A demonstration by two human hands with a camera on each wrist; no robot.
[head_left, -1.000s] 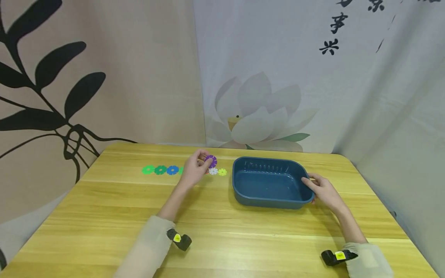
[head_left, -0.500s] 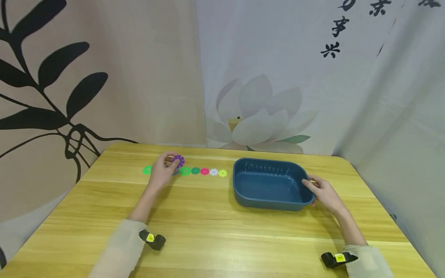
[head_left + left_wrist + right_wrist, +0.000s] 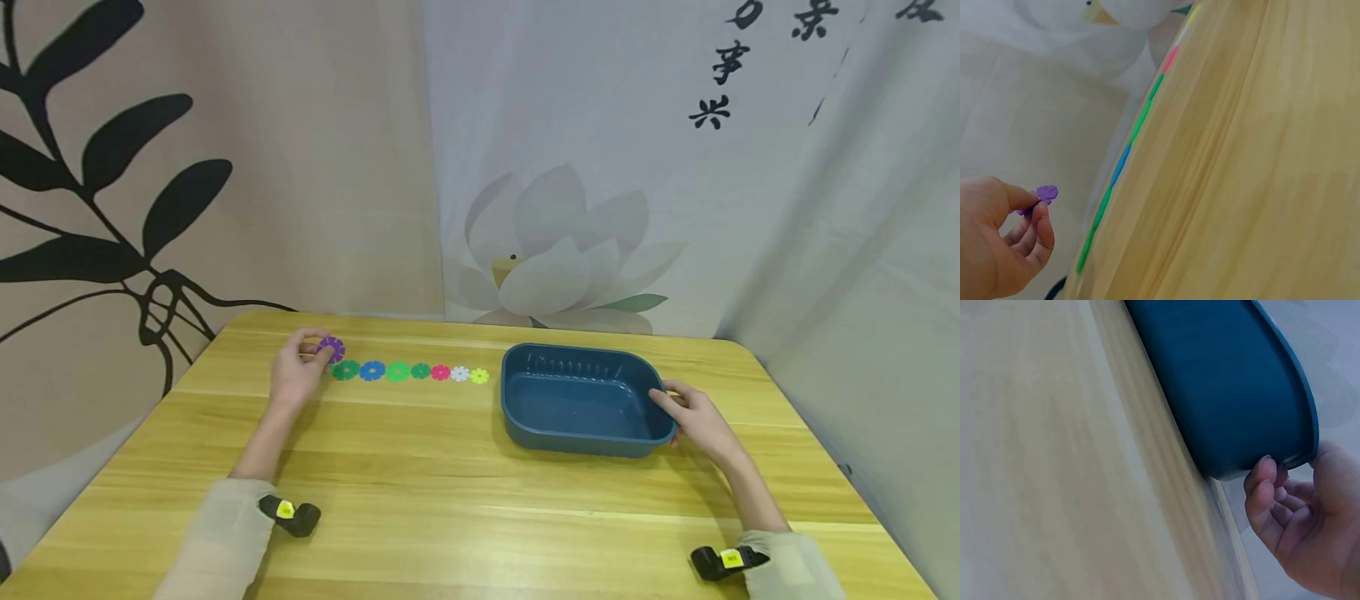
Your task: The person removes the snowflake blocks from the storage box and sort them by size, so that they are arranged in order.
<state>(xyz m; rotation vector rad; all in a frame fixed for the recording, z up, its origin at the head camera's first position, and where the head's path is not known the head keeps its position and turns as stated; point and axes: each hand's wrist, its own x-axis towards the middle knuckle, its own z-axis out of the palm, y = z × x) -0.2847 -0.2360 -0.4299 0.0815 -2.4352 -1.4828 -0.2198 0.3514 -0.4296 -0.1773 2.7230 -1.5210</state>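
My left hand (image 3: pixel 295 373) pinches a purple flower-shaped disc (image 3: pixel 335 344) between thumb and fingers, held above the left end of a row of discs. In the left wrist view the purple disc (image 3: pixel 1048 192) stands clear of the table. Lying in that row are a dark green disc (image 3: pixel 339 371), a blue one and a light green one. Smaller discs carry on rightward: dark green, pink (image 3: pixel 440 372), white and yellow (image 3: pixel 479 377). With the thumb on its rim and fingers outside, my right hand (image 3: pixel 696 417) grips the right end of a blue plastic basin (image 3: pixel 585 446).
The basin stands on the wooden table (image 3: pixel 465 517), right of the yellow disc. Behind the table's back edge hangs a printed curtain (image 3: pixel 337 167) with leaves, a lotus and characters. A black band with a camera (image 3: pixel 291 515) sits on each sleeve.
My left hand has carried the purple disc leftward along the row, uncovering the middle discs and covering the light green one at the left end. The right hand and basin stay nearly still.
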